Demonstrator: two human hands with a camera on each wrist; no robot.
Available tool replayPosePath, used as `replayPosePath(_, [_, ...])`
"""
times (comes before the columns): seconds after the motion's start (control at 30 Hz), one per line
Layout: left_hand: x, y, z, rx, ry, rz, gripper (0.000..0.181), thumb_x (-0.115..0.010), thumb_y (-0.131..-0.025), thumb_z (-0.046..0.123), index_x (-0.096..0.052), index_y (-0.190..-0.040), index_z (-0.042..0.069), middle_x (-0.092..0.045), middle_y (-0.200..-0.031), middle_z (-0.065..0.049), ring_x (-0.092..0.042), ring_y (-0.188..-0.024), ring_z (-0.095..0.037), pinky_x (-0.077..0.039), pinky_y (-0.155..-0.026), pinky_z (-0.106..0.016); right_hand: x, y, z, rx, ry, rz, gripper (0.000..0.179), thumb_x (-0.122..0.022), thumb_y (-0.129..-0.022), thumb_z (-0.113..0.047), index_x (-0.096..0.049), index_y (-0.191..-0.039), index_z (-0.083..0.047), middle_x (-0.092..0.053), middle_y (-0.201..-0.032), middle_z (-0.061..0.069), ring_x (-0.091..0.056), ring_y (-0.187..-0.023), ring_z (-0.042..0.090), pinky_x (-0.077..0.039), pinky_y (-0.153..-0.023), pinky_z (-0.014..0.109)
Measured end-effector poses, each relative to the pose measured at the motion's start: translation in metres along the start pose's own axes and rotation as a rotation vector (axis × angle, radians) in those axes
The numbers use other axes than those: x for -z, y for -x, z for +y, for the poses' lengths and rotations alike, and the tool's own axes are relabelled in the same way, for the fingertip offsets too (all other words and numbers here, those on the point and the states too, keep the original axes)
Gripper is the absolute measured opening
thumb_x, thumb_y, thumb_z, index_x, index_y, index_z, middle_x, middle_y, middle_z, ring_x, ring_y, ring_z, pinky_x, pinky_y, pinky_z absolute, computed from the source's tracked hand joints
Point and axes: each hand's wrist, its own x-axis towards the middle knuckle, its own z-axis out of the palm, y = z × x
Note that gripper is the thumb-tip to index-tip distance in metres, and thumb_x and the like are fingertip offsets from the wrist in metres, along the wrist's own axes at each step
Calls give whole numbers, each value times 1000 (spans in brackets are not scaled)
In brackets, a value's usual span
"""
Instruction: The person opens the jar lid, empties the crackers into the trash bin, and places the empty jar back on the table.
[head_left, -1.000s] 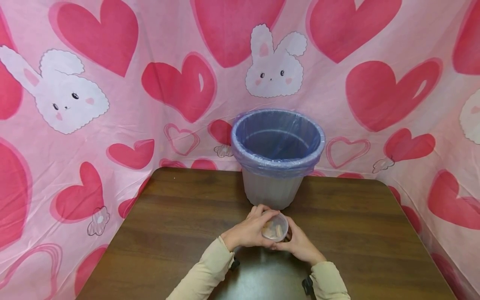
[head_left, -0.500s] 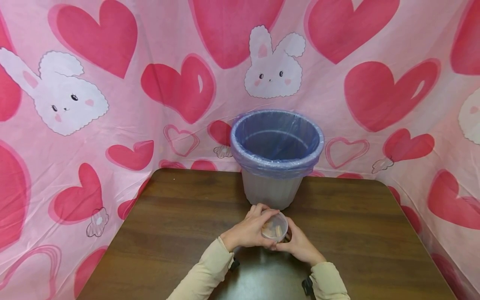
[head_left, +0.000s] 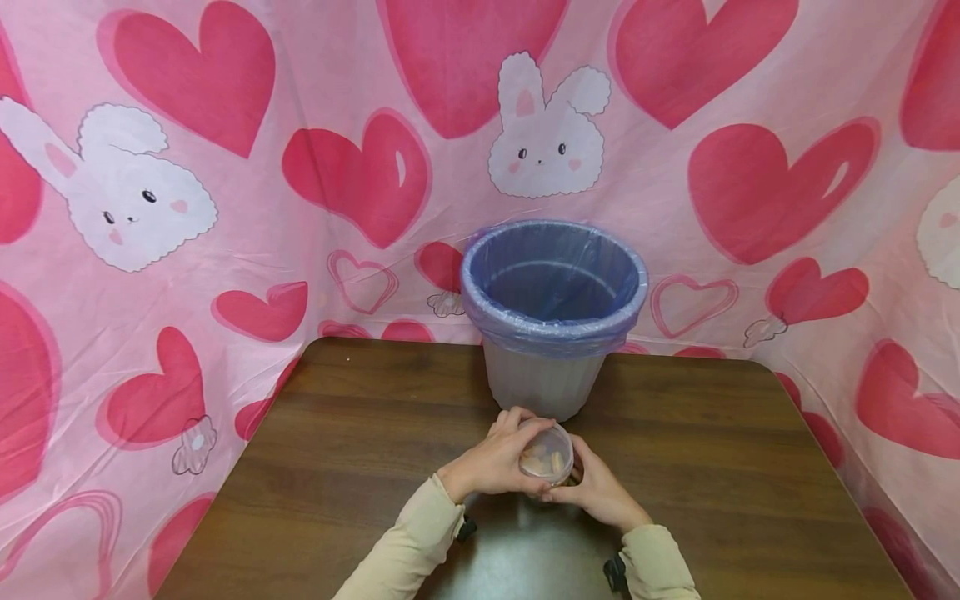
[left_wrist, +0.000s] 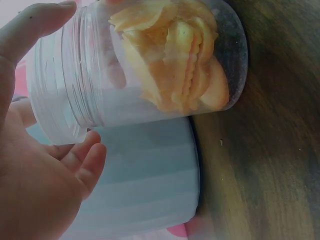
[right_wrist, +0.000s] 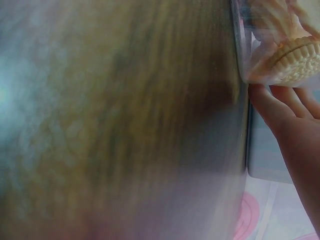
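A clear plastic jar (left_wrist: 135, 107) holds several golden, ridged-edge biscuits (left_wrist: 185, 60) and stands at the near foot of the bin. My left hand (head_left: 491, 462) grips the jar's translucent lid (left_wrist: 52, 100) from the left, fingers round its far side. Screw threads show at the neck beside the lid in the left wrist view. On the other side my right hand (head_left: 602, 493) holds the jar's body, its fingers (right_wrist: 272, 107) close to the base. One round biscuit (right_wrist: 300, 62) with a patterned face shows through the jar wall in the right wrist view.
Directly behind the hands stands a pale bin (head_left: 536, 379) lined with a blue-violet plastic bag (head_left: 558, 332). The brown wood-grain table (head_left: 360, 433) has rounded far corners. A pink cloth (head_left: 450, 50) with hearts and rabbits hangs round its back and sides.
Both hands keep their hold on the jar and lid. The lid and left hand have shifted very slightly left in the head view.
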Motion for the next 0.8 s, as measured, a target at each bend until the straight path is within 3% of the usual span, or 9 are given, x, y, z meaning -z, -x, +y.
replayPosePath(0.8, [0,4,-5,20,13,-19,81,-74,-64,44,-38,-135,28,-37,-119,1,-32,-103,-13,-35,-83,-27,0,0,0,13,5,-7,83,-81,-62,-21,-35,-131,-25,-39,-133,4,-41,-123,25,-39,-93,22])
